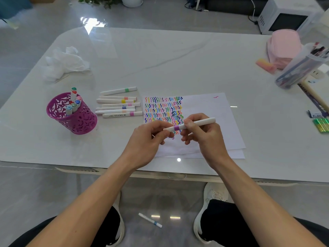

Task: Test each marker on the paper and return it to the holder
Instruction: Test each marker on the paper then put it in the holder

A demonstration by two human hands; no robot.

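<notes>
I hold a white marker with a purple band (192,124) level above the paper (210,122). My right hand (204,134) grips its barrel, and my left hand (151,136) pinches the cap end on the left. The paper carries rows of coloured squiggles on its left half. A magenta openwork holder (74,116) stands at the left with several markers upright in it. Several white markers (119,106) lie in a row between the holder and the paper.
A crumpled white tissue (65,61) lies at the back left. At the right are a pink pouch (283,49), a clear tub of pens (300,68) and a green packet (322,124). One marker (150,220) lies on the floor between my feet.
</notes>
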